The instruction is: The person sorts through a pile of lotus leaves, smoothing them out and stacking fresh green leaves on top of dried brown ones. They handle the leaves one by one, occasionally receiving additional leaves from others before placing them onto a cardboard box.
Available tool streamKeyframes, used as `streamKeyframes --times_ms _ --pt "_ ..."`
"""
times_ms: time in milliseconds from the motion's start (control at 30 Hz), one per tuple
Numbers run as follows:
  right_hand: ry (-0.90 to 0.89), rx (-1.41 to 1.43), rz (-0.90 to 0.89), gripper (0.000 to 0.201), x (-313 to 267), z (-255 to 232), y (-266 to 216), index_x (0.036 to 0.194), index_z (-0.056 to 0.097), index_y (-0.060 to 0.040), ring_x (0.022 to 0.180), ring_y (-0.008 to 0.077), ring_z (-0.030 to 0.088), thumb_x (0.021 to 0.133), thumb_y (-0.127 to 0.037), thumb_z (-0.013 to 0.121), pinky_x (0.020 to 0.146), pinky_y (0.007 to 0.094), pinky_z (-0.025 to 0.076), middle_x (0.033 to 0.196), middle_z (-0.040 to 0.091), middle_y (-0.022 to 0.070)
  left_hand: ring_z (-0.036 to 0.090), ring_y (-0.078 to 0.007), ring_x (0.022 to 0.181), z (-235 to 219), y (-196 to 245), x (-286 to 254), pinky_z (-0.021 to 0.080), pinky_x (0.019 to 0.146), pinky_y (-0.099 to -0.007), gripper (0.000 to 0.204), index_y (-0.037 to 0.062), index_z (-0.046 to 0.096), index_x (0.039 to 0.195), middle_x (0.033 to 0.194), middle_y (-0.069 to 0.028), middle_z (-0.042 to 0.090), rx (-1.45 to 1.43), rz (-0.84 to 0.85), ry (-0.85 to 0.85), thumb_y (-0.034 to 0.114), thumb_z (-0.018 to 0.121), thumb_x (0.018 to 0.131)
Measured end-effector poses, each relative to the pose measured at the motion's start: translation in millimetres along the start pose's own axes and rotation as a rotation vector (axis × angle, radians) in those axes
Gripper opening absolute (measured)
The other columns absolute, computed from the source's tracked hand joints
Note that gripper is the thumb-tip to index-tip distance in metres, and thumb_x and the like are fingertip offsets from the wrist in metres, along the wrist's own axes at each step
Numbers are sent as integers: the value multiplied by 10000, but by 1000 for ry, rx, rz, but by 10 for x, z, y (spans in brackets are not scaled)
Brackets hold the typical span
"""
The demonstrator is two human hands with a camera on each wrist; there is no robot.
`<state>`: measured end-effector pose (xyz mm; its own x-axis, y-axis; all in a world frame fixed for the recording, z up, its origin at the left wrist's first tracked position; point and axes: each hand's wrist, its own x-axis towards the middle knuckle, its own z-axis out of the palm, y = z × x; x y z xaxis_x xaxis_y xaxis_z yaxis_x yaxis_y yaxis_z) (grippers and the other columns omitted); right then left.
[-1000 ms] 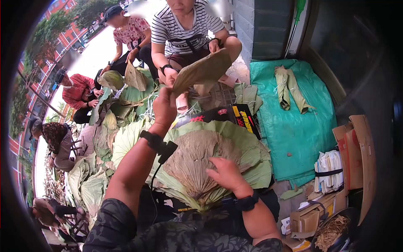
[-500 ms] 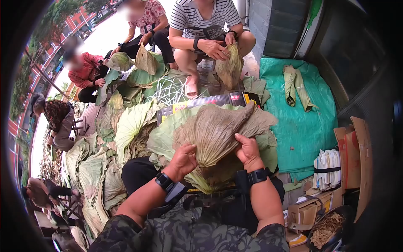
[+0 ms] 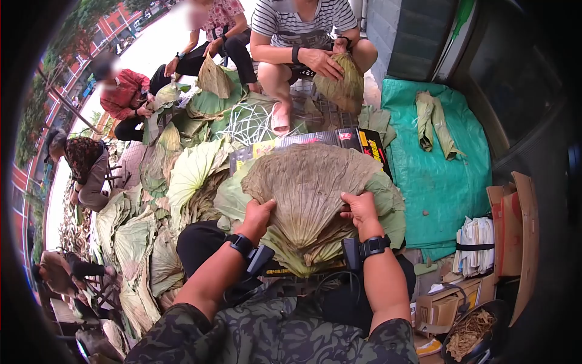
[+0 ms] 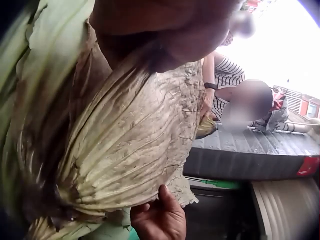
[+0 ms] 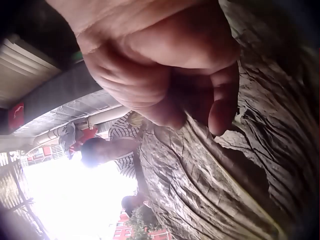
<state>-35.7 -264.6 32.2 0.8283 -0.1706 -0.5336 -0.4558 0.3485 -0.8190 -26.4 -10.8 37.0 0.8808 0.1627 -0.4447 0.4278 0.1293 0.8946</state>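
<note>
A large dried lotus leaf (image 3: 309,188), brown and fan-shaped with ribs running to its base, spreads over a stack of greener leaves (image 3: 388,209) in front of my body. On its left edge, my left hand (image 3: 257,218) pinches the leaf with the thumb on top. Opposite, my right hand (image 3: 362,212) grips the right edge, thumb also uppermost. In the left wrist view the dried leaf (image 4: 125,145) stretches between both hands, its surface creased. The right wrist view shows curled fingers (image 5: 222,105) at the wrinkled leaf, beside a torn gap.
A black printed box (image 3: 339,138) lies beyond the stack. More leaves (image 3: 136,242) cover the ground at left, with white strips (image 3: 245,127) behind. A green tarp (image 3: 436,182) with rolled leaves and cardboard boxes (image 3: 512,230) stand at right. A person in stripes (image 3: 303,30) sits opposite, holding a leaf.
My left hand has come back from the leaf passed near the person opposite and now grips the brown leaf's left edge. My right hand holds its right edge, and the leaf has been spread flatter.
</note>
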Motion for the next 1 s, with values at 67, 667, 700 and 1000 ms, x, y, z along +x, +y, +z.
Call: streamKeyframes --times_ms 67,667,700,1000 --pt "41 -14 -5 270 28 8 28 916 535 35 447 169 536 724 -102 667 351 279 436 688 575 68 581 -195 635 -55 -70 0 481 488 -313 268 -33 504 1005 805 -106 593 198 -128 57 101 602 795" --pt "168 -314 -172 225 100 -231 117 862 518 -6 547 271 613 717 -141 627 378 344 437 672 570 115 502 -148 536 -197 -220 -103 448 422 -273 213 -10 470 901 739 -74 534 87 -169 93 137 603 821" --pt "169 -311 -174 225 126 -271 126 862 518 -6 547 271 613 717 -141 627 378 344 437 672 570 115 510 -152 549 -206 -227 -101 456 430 -275 211 -11 470 903 744 -76 536 101 -165 94 135 600 823" --pt "265 -1066 -919 525 -375 146 63 1153 503 -62 1101 384 461 706 -287 661 904 444 388 1262 443 178 519 -158 542 -135 -308 -131 459 423 -284 208 -13 472 912 749 -77 545 114 -144 125 129 597 825"
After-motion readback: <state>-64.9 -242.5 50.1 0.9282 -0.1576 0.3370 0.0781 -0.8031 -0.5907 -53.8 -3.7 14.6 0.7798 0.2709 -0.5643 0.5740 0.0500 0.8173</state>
